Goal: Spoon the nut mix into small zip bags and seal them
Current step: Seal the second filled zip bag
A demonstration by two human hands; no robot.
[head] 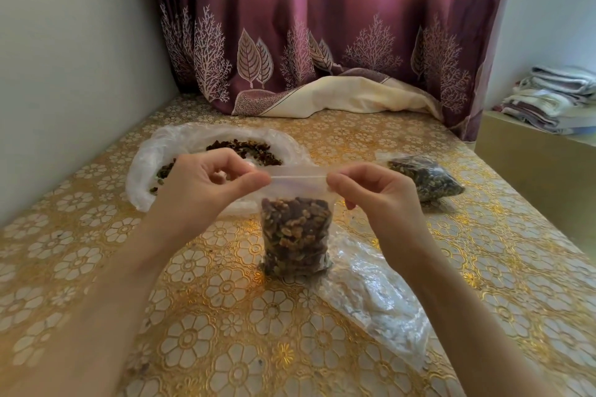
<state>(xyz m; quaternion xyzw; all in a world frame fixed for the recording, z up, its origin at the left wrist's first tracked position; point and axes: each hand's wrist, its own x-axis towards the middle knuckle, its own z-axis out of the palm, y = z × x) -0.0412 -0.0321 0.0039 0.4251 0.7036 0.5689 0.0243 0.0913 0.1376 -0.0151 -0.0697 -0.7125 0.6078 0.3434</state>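
A small clear zip bag (295,235) filled with nut mix stands upright on the table at the centre. My left hand (206,187) pinches the left end of its zip strip, and my right hand (374,193) pinches the right end, stretching the strip level between them. Behind my left hand lies a large open plastic bag (180,142) with loose nut mix (245,148) inside. No spoon is visible.
A filled small bag (425,180) lies at the right on the gold flower-patterned tablecloth (225,316). Crumpled clear plastic (377,300) lies near my right forearm. A maroon curtain (322,51) hangs behind, a wall stands at the left, and folded towels (554,97) sit on a ledge at the right.
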